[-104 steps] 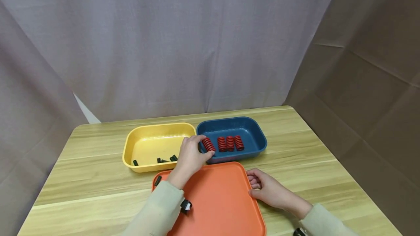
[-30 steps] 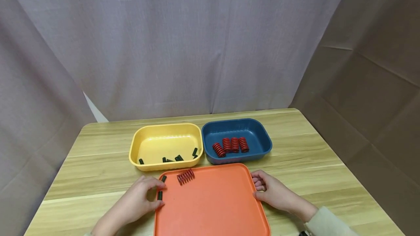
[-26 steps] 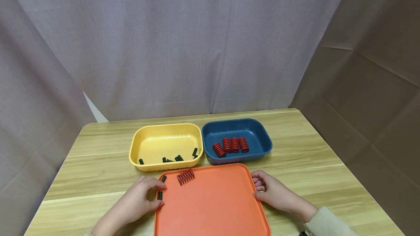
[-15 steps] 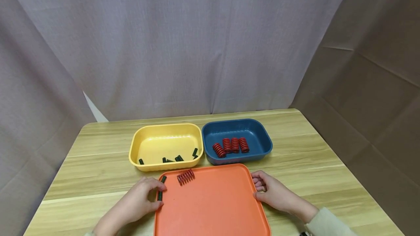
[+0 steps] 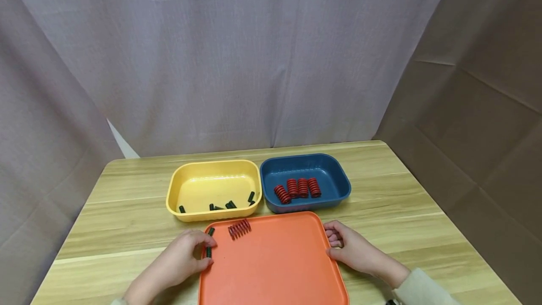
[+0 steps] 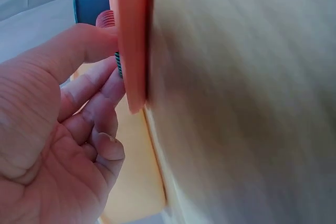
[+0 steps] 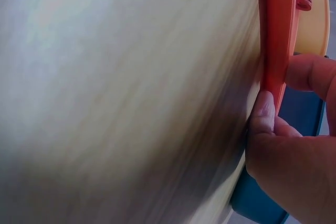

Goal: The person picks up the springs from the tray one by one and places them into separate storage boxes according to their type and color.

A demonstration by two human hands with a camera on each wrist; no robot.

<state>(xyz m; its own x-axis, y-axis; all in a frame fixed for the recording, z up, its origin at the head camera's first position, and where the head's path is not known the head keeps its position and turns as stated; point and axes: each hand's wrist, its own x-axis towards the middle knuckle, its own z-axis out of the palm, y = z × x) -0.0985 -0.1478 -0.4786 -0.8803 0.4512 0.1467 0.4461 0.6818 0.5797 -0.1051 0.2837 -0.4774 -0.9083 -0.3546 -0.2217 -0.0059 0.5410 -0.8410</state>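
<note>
My left hand (image 5: 184, 255) is at the left rim of the orange tray (image 5: 271, 258), its thumb and fingertips pinching the ends of a short dark spring (image 5: 209, 252). In the left wrist view, the same spring (image 6: 118, 65) shows between thumb and fingers, close along the rim. A second dark spring (image 5: 211, 232) lies just beyond the fingertips, in the tray's far left corner. To its right a red spring (image 5: 239, 229) rests on the tray. My right hand (image 5: 351, 246) grips the tray's right rim between thumb and fingers, clearly seen at the rim (image 7: 281, 35) in the right wrist view.
Beyond the tray stand a yellow bin (image 5: 213, 187) with several dark springs along its near side and a blue bin (image 5: 326, 168) with several red springs. The bins stand side by side on the wooden table (image 5: 402, 211). Grey curtain (image 5: 271, 60) hangs behind.
My left hand has come back from a red spring in the blue bin to the tray's left rim, then nudged the dark spring slightly right. My right hand keeps its grip on the tray.
</note>
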